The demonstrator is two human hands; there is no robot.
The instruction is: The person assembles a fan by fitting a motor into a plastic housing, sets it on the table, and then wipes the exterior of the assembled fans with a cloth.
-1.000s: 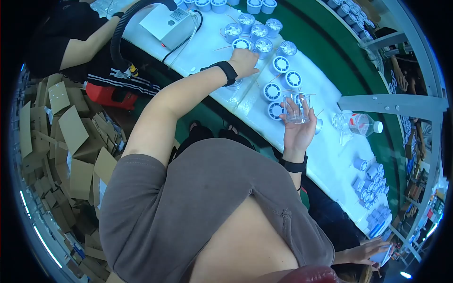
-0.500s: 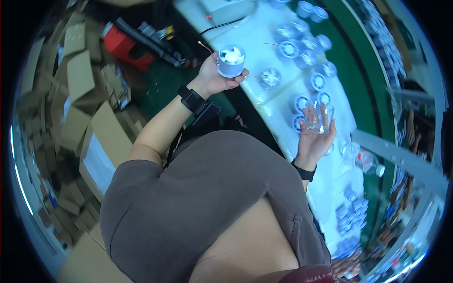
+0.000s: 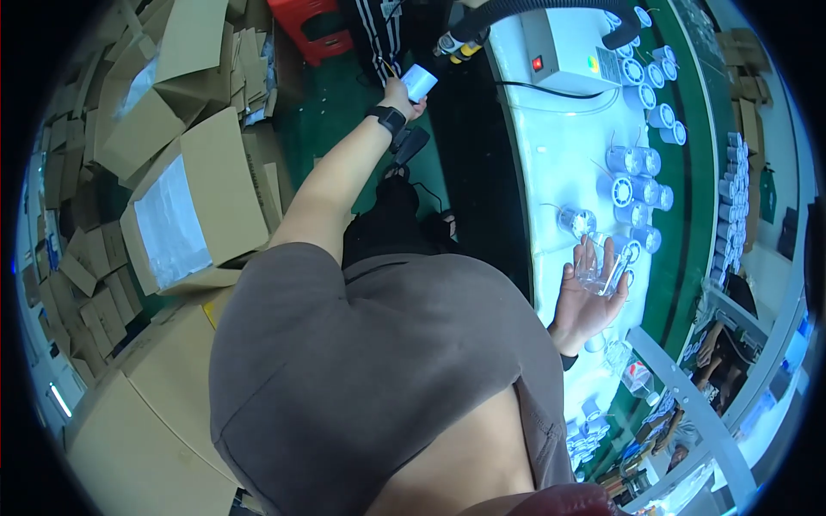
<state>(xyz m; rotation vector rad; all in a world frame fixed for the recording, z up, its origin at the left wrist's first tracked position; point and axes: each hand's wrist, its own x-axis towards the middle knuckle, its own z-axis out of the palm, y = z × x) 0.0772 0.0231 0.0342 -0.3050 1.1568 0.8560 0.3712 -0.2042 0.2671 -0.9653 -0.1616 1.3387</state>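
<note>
Out over the floor at the far left of the table, my left hand (image 3: pixel 403 101) grips a small white cylindrical fan unit (image 3: pixel 419 83). The unit is tilted, with its smooth side towards me, and thin wires stick out by my fingers. Over the table, my right hand (image 3: pixel 583 311) holds a clear plastic cup (image 3: pixel 601 267), its fingers visible through the wall. Just beyond the cup stands a fan unit in a clear housing (image 3: pixel 576 220). Several similar white-and-clear units (image 3: pixel 635 189) are grouped behind it on the white-covered table (image 3: pixel 538 155).
A white machine (image 3: pixel 559 52) with a red switch and a black cable (image 3: pixel 551 89) occupies the table's far end. Open cardboard boxes (image 3: pixel 202 198) crowd my left, near a red stool (image 3: pixel 311 34). At right are a metal bar (image 3: pixel 688 404) and a plastic bottle (image 3: pixel 638 378).
The view has swung, bringing the machine and more boxes into sight. My left hand has reached farther out, tipping the fan unit so its blades no longer show. My right hand keeps the cup.
</note>
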